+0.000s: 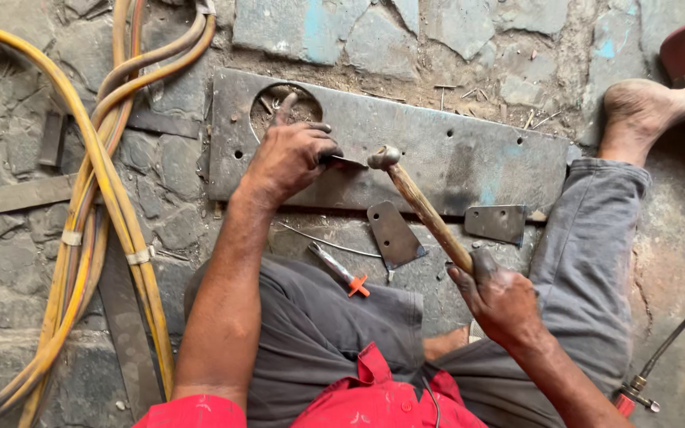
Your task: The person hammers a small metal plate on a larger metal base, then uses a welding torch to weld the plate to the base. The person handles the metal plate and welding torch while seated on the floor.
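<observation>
My left hand (291, 154) pinches what looks like a small chisel (348, 162) against the scuffed grey steel plate (453, 158) lying on the stone floor (9, 261). My right hand (501, 297) grips the wooden-handled hammer (418, 202), its head at the chisel.

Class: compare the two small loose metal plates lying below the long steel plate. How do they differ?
The left small plate is pointed at one end and lies tilted; the right small plate is squarer and lies level. The left one is nearer the hammer. Both are dark, flat, with drilled holes.
</observation>
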